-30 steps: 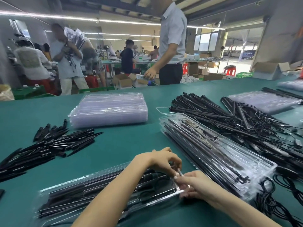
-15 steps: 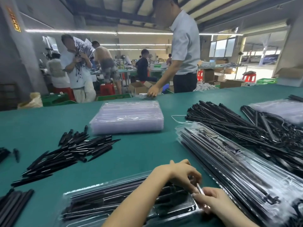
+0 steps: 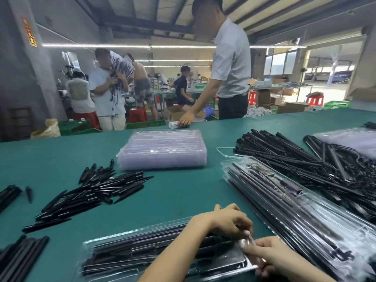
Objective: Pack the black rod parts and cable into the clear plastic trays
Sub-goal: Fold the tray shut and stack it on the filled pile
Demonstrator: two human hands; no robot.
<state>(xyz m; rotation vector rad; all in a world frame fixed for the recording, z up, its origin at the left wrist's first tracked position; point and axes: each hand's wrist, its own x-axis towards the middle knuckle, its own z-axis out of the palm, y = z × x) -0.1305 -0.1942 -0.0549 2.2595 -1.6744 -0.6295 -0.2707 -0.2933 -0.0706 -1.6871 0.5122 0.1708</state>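
Note:
A clear plastic tray (image 3: 126, 253) filled with black rod parts lies on the green table right in front of me. My left hand (image 3: 227, 220) curls over the tray's right end and pinches its edge. My right hand (image 3: 270, 255) grips the same right end from the other side, fingers curled on the clear plastic. A stack of filled trays (image 3: 295, 204) lies to the right. Loose black rods (image 3: 95, 190) are heaped on the left, and a large tangle of rods and cables (image 3: 295, 159) covers the right.
A stack of unfilled clear trays (image 3: 162, 149) stands mid-table, another tray pile (image 3: 350, 139) at far right. More rods (image 3: 18, 255) lie at the lower left. A person in a light shirt (image 3: 230, 68) stands at the table's far edge, others work behind.
The view has tilted up and shifted left, so everything sits further right and lower. Both hands stay on the tray's right end, working its edge.

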